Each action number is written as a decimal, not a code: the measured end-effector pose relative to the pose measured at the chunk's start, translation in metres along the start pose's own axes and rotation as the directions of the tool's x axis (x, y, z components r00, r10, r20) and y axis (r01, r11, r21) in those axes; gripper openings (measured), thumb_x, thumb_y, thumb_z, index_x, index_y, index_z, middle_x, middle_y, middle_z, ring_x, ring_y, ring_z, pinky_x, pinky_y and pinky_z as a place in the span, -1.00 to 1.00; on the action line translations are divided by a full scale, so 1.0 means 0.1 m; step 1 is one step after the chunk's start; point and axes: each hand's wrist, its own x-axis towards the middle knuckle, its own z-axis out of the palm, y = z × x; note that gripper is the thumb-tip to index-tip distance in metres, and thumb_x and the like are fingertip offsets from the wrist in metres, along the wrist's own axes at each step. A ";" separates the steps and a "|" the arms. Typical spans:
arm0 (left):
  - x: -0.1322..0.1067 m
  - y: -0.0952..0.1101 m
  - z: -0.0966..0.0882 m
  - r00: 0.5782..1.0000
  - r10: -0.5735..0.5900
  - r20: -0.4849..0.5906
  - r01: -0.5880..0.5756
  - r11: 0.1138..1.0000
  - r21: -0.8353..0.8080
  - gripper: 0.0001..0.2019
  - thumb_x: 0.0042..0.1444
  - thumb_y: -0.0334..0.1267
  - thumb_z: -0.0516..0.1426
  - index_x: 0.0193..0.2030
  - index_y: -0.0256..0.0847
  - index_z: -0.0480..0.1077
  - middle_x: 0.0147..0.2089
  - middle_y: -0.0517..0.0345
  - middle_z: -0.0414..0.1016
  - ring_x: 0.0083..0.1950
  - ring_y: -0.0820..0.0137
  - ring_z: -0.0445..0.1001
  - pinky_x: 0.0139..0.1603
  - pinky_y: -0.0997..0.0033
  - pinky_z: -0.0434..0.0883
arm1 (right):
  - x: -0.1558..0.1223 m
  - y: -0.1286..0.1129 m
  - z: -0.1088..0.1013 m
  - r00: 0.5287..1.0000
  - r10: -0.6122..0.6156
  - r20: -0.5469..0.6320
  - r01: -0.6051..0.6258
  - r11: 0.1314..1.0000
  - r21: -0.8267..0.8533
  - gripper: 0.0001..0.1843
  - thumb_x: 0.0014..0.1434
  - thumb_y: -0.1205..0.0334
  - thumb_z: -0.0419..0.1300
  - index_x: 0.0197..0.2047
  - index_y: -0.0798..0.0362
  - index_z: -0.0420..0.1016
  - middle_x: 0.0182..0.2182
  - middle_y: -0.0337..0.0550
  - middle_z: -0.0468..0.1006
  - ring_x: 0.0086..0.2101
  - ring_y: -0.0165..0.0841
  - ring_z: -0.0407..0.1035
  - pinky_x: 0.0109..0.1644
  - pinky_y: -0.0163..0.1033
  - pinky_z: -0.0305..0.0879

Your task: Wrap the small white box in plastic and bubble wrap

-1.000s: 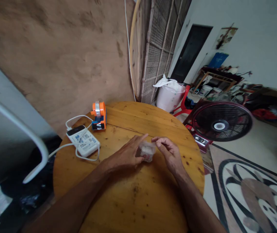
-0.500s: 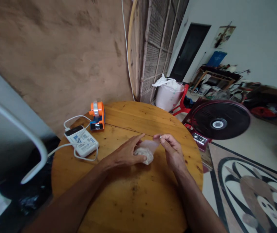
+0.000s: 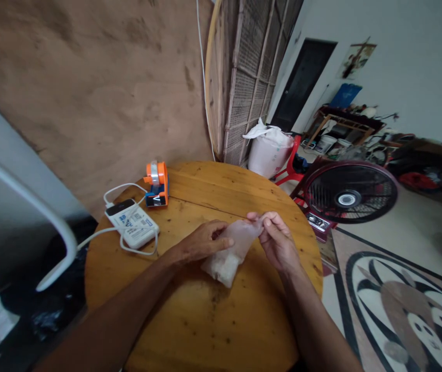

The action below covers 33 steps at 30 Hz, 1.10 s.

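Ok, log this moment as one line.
left hand: on translucent bag | right hand: pinching bag's end | orange tape dispenser: on wooden table

An orange-and-blue tape dispenser (image 3: 161, 178) stands near the far left edge of the round wooden desk (image 3: 221, 188), and a white power bank (image 3: 138, 230) with a looped white cable (image 3: 139, 252) lies just nearer. Past the desk's right side stand a dark red fan (image 3: 347, 199), a red chair (image 3: 293, 159) and a pale sack (image 3: 266, 155). Farther back are a dark door (image 3: 302, 85) and a hanging picture (image 3: 357, 59); a panda design (image 3: 418, 310) marks the floor.
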 end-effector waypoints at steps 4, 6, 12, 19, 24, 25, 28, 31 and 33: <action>0.04 -0.11 0.04 0.998 -0.040 -0.039 0.040 0.999 0.000 -0.70 0.07 -0.08 0.09 -0.29 -0.31 0.45 -0.37 0.14 0.43 -0.38 0.39 0.35 -0.40 0.46 0.28 | 0.03 0.02 -0.02 0.999 -0.007 -0.050 0.006 1.000 -0.010 -0.74 0.17 -0.04 0.15 -0.35 -0.05 0.24 -0.09 -0.11 0.55 -0.12 -0.18 0.47 0.01 0.00 0.34; 0.06 -0.16 0.07 0.995 -0.066 -0.072 0.063 0.997 -0.034 -0.72 0.08 -0.08 0.07 -0.36 -0.30 0.42 -0.45 0.20 0.37 -0.45 0.45 0.29 -0.45 0.49 0.23 | 0.05 0.03 -0.03 0.997 -0.014 -0.078 0.015 1.000 0.019 -0.74 0.17 -0.02 0.15 -0.37 -0.04 0.25 -0.12 -0.12 0.56 -0.15 -0.22 0.47 -0.02 -0.04 0.35; 0.10 -0.19 0.08 0.966 -0.108 -0.237 0.089 0.992 -0.091 -0.66 0.05 -0.01 0.08 -0.52 -0.26 0.29 -0.54 0.27 0.23 -0.50 0.49 0.18 -0.49 0.51 0.11 | 0.10 0.07 -0.07 0.978 0.035 -0.205 -0.016 0.996 0.093 -0.78 0.14 0.01 0.19 -0.31 -0.02 0.35 -0.20 -0.12 0.56 -0.24 -0.30 0.46 -0.14 -0.16 0.37; 0.13 -0.27 0.05 0.908 -0.194 -0.371 0.128 0.972 -0.197 -0.57 0.01 0.11 0.10 -0.55 -0.26 0.26 -0.59 0.28 0.19 -0.56 0.52 0.12 -0.54 0.51 0.04 | 0.03 0.07 -0.05 0.955 -0.139 -0.261 0.125 0.990 -0.071 -0.86 0.15 0.11 0.20 -0.31 -0.01 0.39 -0.42 -0.24 0.49 -0.44 -0.39 0.38 -0.28 -0.24 0.33; 0.14 -0.26 0.05 0.924 -0.159 -0.347 0.107 0.980 -0.165 -0.67 -0.02 -0.01 0.16 -0.44 -0.31 0.37 -0.50 0.19 0.37 -0.48 0.45 0.31 -0.48 0.50 0.21 | -0.04 0.13 0.13 0.999 0.035 0.017 -0.031 0.978 -0.206 -0.77 0.12 0.03 0.22 -0.27 0.01 0.42 -0.40 -0.22 0.49 -0.44 -0.38 0.39 -0.33 -0.25 0.34; 0.14 -0.25 0.05 0.930 -0.145 -0.338 0.099 0.984 -0.149 -0.70 -0.02 -0.06 0.17 -0.39 -0.33 0.40 -0.45 0.15 0.42 -0.44 0.43 0.36 -0.45 0.49 0.25 | -0.04 0.15 0.16 0.998 0.050 0.031 -0.041 0.969 -0.243 -0.74 0.10 0.02 0.24 -0.24 0.01 0.42 -0.37 -0.22 0.49 -0.40 -0.38 0.39 -0.31 -0.26 0.34; 0.12 -0.21 0.08 0.946 -0.071 -0.316 0.061 0.997 -0.042 -0.68 -0.02 -0.12 0.19 -0.21 -0.32 0.44 -0.29 0.08 0.50 -0.32 0.36 0.44 -0.36 0.45 0.33 | -0.04 0.22 0.20 0.998 0.040 0.047 -0.023 0.945 -0.326 -0.65 0.08 0.00 0.25 -0.13 0.01 0.38 -0.28 -0.19 0.46 -0.30 -0.36 0.38 -0.23 -0.26 0.34; 0.10 -0.15 0.12 0.954 -0.002 -0.299 0.031 0.995 0.091 -0.60 -0.02 -0.05 0.21 -0.09 -0.26 0.44 -0.20 0.09 0.53 -0.22 0.30 0.46 -0.28 0.42 0.36 | -0.04 0.27 0.22 0.997 0.034 0.072 -0.005 0.929 -0.369 -0.60 0.07 0.00 0.26 -0.08 0.00 0.33 -0.25 -0.18 0.45 -0.28 -0.35 0.38 -0.20 -0.25 0.34; 0.09 -0.12 0.14 0.953 0.019 -0.303 0.037 0.983 0.178 -0.58 -0.03 -0.05 0.22 -0.06 -0.22 0.43 -0.19 0.10 0.55 -0.21 0.28 0.47 -0.24 0.39 0.37 | -0.05 0.29 0.23 0.997 0.018 0.070 0.011 0.921 -0.389 -0.65 0.06 0.03 0.27 -0.13 0.01 0.35 -0.28 -0.20 0.45 -0.32 -0.36 0.37 -0.23 -0.26 0.33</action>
